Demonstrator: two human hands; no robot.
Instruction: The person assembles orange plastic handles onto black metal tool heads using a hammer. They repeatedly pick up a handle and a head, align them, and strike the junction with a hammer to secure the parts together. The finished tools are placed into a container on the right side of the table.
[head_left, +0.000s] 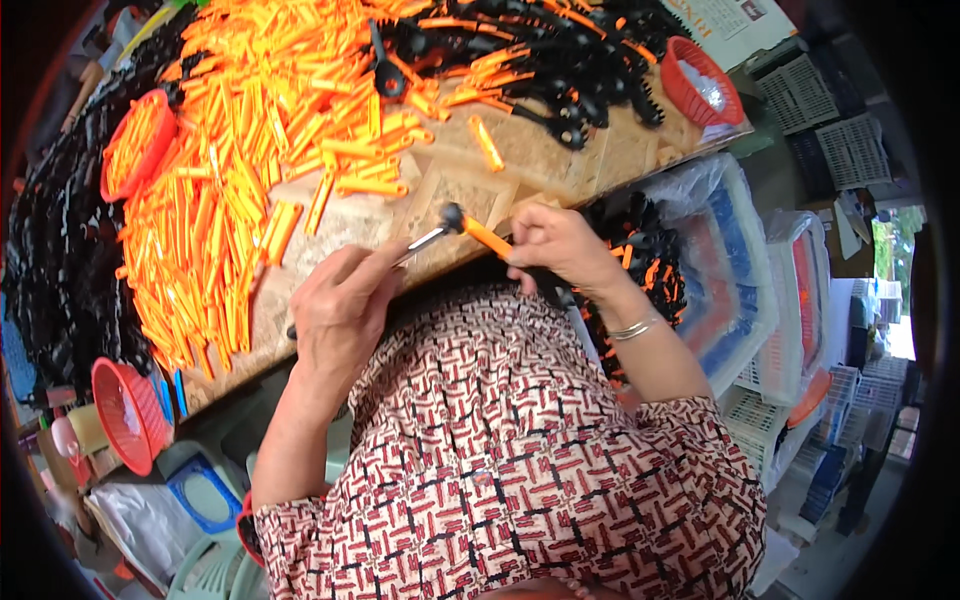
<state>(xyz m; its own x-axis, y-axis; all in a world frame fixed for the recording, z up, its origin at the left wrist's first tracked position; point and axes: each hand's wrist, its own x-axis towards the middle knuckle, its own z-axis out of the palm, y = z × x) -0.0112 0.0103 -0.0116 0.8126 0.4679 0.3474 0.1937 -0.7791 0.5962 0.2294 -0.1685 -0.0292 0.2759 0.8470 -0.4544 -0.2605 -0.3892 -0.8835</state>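
Observation:
My left hand (345, 300) is closed around what looks like a small hammer with a shiny metal shaft (426, 241) and a rounded black head (452, 216). Its dark butt end shows below my wrist side. My right hand (560, 245) pinches an orange handle (487, 239), whose far end meets the black head. A black part, mostly hidden, sticks out below the right fingers. Both hands are over the near edge of the wooden table (430, 190). A loose orange handle (487, 143) lies beyond them.
A large heap of orange handles (250, 130) covers the table's left. Black kitchen utensils (560, 70) pile up at the back right. Red baskets (700, 85) stand at the table's sides. A plastic-lined bin (735, 270) is on my right, beside stacked crates (800, 95).

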